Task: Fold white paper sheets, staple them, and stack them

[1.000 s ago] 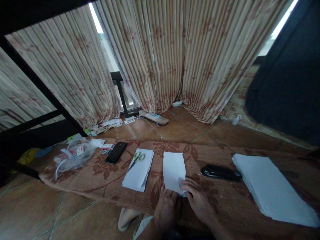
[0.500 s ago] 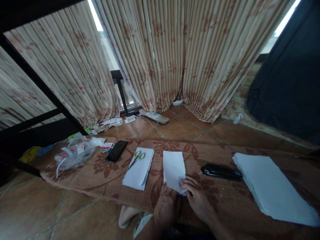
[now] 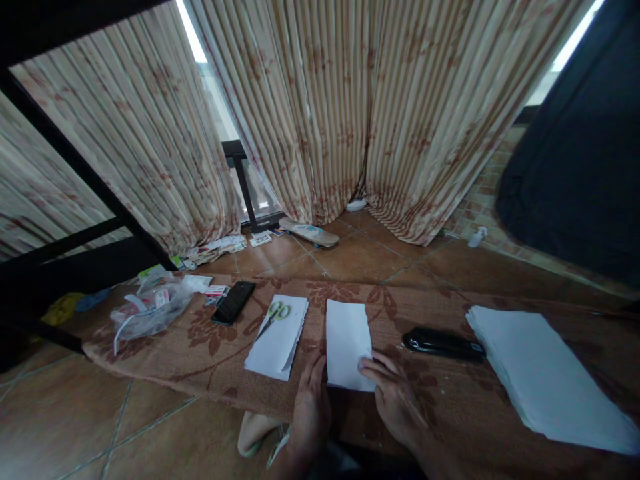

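Note:
A small upright stack of white paper (image 3: 347, 340) lies on the patterned cloth in front of me, its edges a little ragged. My left hand (image 3: 311, 403) rests beside the stack's lower left edge, fingers stretched out and holding nothing. At the lower right edge, my right hand (image 3: 395, 397) has bent fingers gripping the paper, fingertips on its top face; the thumb is hard to make out. Left of it lies another small paper stack (image 3: 273, 353), with green-handled scissors (image 3: 277, 313) on top. A black stapler (image 3: 443, 343) lies to the right of my right hand.
A large stack of white sheets (image 3: 543, 373) lies at the right of the cloth-covered surface (image 3: 210, 363). Toward the left are a black phone (image 3: 233, 303) and a clear plastic bag (image 3: 153, 310). On the tiled floor beyond stands a skateboard (image 3: 310, 232), before long curtains (image 3: 320, 120).
My left hand has moved left, from the paper's bottom edge to its left side. The paper's raised lower right part now lies flat; my right hand stays at that edge.

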